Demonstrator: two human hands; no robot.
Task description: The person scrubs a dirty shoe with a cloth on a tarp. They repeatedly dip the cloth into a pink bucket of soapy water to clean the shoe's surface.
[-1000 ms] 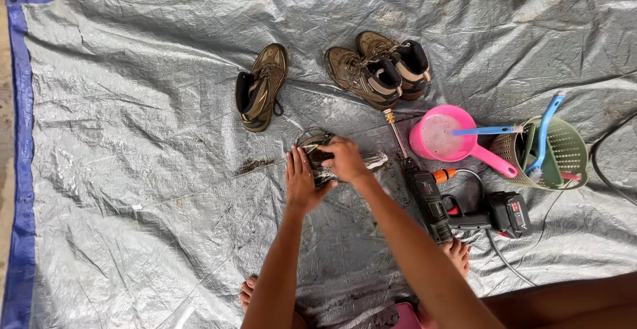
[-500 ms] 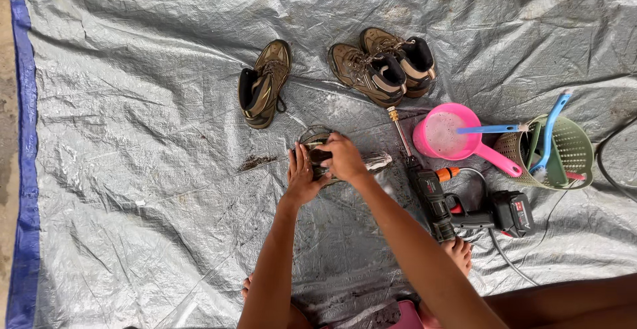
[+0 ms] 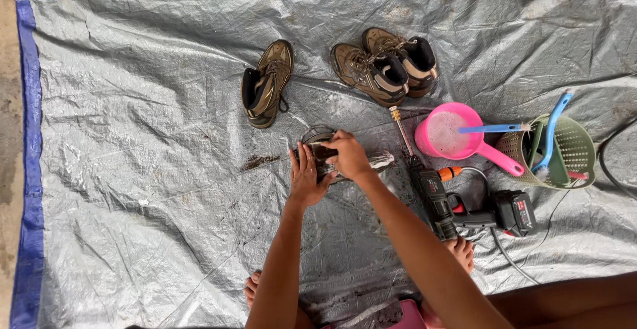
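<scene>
Muddy boot (image 3: 325, 156) gripped by both hands on grey tarp (image 3: 133, 136).
Left hand (image 3: 306, 180) and right hand (image 3: 346, 155) closed round it; wet fingers may slip, dropping it near the drill (image 3: 438, 199).

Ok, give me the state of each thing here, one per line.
Boot in hands: held by left hand and right hand.
Single boot: on its side.
Boot pair: side by side, apart from the hands.
Pink scoop: holds foamy water.
Cordless drill: lying flat.
Green basket: holds brushes.
</scene>
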